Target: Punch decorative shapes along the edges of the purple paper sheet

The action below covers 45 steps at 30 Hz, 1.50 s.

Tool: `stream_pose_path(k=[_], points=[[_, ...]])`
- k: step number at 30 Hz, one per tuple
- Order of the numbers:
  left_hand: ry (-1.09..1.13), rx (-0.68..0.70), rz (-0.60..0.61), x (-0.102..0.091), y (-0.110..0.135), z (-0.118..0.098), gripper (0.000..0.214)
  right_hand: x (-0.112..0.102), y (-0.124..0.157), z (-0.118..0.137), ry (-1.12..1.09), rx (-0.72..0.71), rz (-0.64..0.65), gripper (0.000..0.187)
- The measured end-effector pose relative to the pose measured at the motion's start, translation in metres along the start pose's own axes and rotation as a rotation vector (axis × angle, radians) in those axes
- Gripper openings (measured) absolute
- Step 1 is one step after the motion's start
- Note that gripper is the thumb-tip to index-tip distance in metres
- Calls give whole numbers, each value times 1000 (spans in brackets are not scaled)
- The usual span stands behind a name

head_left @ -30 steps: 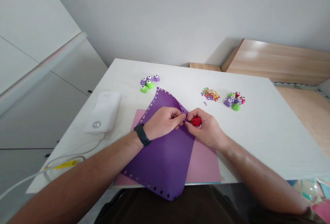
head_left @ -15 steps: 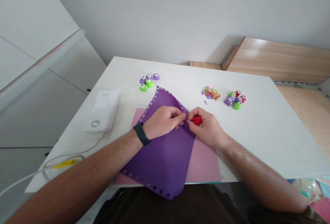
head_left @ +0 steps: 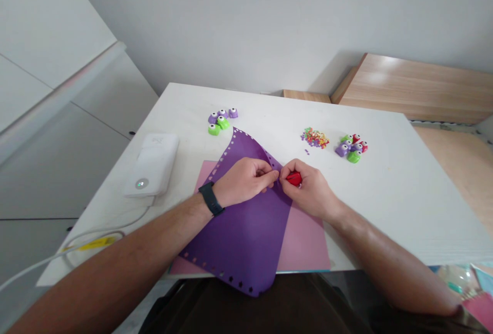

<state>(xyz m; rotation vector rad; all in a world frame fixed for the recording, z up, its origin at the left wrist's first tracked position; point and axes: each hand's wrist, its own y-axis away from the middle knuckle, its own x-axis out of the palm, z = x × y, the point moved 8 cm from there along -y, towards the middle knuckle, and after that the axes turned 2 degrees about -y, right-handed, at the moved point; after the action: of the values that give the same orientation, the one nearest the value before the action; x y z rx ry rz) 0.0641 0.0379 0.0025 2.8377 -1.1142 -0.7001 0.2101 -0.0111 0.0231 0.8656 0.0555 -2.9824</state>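
Left hand (head_left: 242, 181) pinches the curved edge of the purple paper sheet (head_left: 239, 234), narrow grip, thumb and fingers close together near the punched edge, sheet bowed up a little beside the hand. Right hand (head_left: 310, 185) closed tight around a small red craft punch (head_left: 294, 178), fingers wrapped over its body. Sheet edge seems fed into the punch, but the exact contact is hidden by the fingers. Both hands almost touching, working at the same spot. Best bet for a clean cut: keep the edge flat and square in the punch slot, hold it taut, and space each hole evenly with the row of small star-shaped holes (head_left: 227, 276) along the edge. Black watch (head_left: 210, 198) on left wrist. Purple sheet lies partly over a pink paper sheet (head_left: 304, 244) on the white table (head_left: 385, 195). White power bank (head_left: 152, 164) left of the sheets, white cable (head_left: 115, 221) running from it. Further up, purple and green craft punches (head_left: 219, 121), paper bits (head_left: 315, 138), mixed craft punches (head_left: 350, 148), then wooden boards (head_left: 408, 85) by the wall
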Motion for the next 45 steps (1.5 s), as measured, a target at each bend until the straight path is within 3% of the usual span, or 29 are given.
stream_pose_path(k=[45], points=[[20,-12,6,0,0,-1,39,-1,1,2,32,-21,2,4]])
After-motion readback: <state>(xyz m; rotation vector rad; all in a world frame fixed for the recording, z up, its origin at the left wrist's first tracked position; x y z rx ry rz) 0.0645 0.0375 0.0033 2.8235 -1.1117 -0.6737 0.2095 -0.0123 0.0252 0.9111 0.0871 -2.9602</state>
